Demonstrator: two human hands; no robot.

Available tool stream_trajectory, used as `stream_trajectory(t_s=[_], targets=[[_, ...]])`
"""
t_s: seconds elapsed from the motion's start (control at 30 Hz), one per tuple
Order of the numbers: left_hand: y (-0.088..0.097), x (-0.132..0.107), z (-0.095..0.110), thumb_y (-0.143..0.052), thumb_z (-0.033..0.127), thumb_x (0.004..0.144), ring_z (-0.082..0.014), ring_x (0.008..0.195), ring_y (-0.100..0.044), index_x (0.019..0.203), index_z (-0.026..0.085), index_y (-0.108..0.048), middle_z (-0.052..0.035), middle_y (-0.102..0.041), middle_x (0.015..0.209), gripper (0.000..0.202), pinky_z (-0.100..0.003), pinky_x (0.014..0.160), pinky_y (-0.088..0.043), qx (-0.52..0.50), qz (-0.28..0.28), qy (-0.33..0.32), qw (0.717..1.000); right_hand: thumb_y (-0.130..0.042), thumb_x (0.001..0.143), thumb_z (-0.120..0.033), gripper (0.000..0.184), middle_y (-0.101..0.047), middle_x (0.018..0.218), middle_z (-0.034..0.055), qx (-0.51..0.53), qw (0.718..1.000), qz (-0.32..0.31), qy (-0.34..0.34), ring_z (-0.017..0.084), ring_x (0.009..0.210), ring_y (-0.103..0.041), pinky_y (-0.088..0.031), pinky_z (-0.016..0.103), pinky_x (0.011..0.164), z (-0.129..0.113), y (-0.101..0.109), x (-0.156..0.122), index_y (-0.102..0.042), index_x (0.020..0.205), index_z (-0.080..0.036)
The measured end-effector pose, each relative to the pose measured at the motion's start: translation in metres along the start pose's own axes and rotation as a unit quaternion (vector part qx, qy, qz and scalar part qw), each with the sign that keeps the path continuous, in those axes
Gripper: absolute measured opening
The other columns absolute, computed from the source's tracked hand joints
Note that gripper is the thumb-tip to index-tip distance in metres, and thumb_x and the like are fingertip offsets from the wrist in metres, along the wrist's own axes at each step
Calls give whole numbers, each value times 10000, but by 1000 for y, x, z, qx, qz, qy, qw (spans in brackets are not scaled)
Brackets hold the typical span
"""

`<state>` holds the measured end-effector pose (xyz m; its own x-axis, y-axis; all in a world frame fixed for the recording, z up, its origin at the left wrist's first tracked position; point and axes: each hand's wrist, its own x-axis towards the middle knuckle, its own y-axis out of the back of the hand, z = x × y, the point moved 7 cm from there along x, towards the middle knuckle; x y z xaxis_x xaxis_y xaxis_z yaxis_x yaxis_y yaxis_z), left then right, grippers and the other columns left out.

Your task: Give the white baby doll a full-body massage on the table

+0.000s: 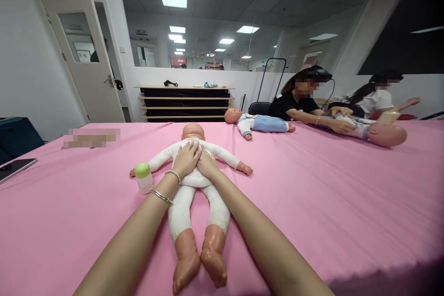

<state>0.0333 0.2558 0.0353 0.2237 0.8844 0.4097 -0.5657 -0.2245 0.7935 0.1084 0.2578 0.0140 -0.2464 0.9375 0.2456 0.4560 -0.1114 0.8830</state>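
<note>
A baby doll (197, 178) with a white cloth body lies in front of me, its head away from me and its feet toward me. Flat on the upper part of its torso rests my left hand (187, 157), fingers stretched out. Beside it, touching, my right hand (207, 161) lies on the doll too; its fingertips are partly hidden by the left hand. Two bracelets circle my left wrist. Close to my left forearm stands a small bottle (144, 179) with a green cap, near the doll's arm.
A pink cloth (312, 203) covers the table. Another doll (263, 122) in blue and white lies further back. At right, a co-worker (301, 97) handles a third doll (386, 134), with another person (374, 97) beside. A phone-like slab (17, 166) lies at the left edge.
</note>
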Motion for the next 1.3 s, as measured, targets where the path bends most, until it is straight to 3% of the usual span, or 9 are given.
stream_trajectory(t_s=[0.1,0.2,0.4,0.57,0.77,1.0,1.1,1.2,1.3], targets=[[-24,4,-20,-192,427,933,-267,1399,-68,1394,315,-328,24,-197,1503,493,-611,1077,-62,15,-88,56,994,-267,907,-300,512,-117,1513,-37,16,996,-47,-69,216,1414,-48,-32,589,1102,11,-8,-1,-264,1419,-300],[-22,-1,-35,-248,488,905,-308,1393,-57,1433,288,-248,-17,-112,1520,564,-630,1063,-96,36,-46,140,988,-332,878,-389,554,-79,1522,1,57,987,-1,-148,238,1411,-68,-36,601,1091,22,2,-1,-268,1418,-285],[3,-3,-17,-346,388,895,-283,1334,-293,1387,137,-359,-163,-392,1397,554,-517,1100,-175,103,71,72,989,-379,778,-124,475,-518,1301,64,153,978,129,-58,143,1221,-457,-318,283,1071,16,24,11,-540,1225,-140],[3,1,-18,-354,244,881,-222,1280,-386,1268,185,-519,-86,-517,1308,425,-469,1123,-153,69,77,-31,994,-277,862,-143,523,-311,1457,16,64,996,24,61,192,1386,-203,-144,514,1121,5,3,17,-392,1364,-234],[-19,-2,-68,-266,409,932,-274,1388,-135,1386,262,-364,-30,-234,1490,488,-567,1088,-135,-52,11,89,995,-298,911,-362,524,-128,1513,16,7,999,-9,-33,240,1411,-60,-35,619,1077,26,2,12,-253,1425,-269],[1,-17,-91,-313,421,906,-267,1369,-213,1424,127,-275,-133,-325,1444,597,-479,1122,-160,-41,152,151,976,-285,901,-297,515,-277,1468,95,-16,968,167,-186,213,1386,-189,-31,503,1131,93,20,-6,-367,1378,-122],[12,-18,-77,-357,359,892,-195,1369,-226,1459,125,-126,-106,-225,1491,656,-366,1123,-227,-72,220,39,972,-253,891,-229,523,-246,1481,77,11,969,229,-93,159,1385,-198,-84,434,1146,88,26,-5,-325,1396,-112],[-6,-9,-67,-324,348,911,-201,1379,-197,1423,240,-275,-36,-249,1488,526,-453,1123,-183,-67,100,-28,992,-195,923,-288,501,-252,1482,14,39,989,134,43,148,1394,-170,-119,453,1135,69,13,4,-322,1402,-216],[-22,-3,-75,-228,393,939,-245,1384,-170,1391,285,-344,-22,-243,1487,479,-570,1092,-113,-52,9,33,998,-150,940,-330,494,-234,1487,-13,17,999,42,23,182,1395,-167,-99,517,1117,70,-2,8,-303,1406,-273]])
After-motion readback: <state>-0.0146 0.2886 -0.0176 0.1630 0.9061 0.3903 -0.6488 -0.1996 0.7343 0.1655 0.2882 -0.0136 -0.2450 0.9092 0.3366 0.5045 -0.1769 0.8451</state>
